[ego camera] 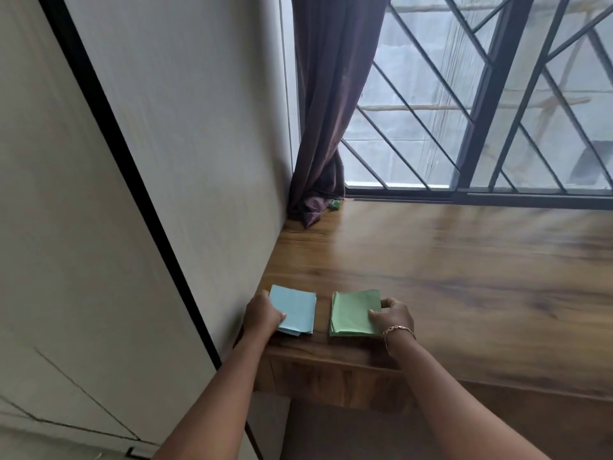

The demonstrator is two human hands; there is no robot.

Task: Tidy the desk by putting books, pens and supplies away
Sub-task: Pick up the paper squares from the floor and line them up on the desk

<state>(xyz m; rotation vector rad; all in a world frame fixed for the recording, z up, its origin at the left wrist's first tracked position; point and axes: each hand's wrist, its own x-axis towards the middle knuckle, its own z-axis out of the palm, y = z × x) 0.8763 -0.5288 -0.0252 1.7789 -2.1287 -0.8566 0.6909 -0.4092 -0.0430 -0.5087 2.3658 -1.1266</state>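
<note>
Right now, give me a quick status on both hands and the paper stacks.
Left hand gripping blue paper stack. Right hand gripping green paper stack. Both stacks flat on desk, apart. Nothing in the way.

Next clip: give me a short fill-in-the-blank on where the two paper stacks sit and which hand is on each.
1. The left hand grips the ____ paper stack.
2. The right hand grips the ____ paper stack.
3. Both stacks lie on the wooden desk, near its ____ edge.
4. A bracelet circles the ____ wrist.

Missing words: blue; green; front; right
</note>
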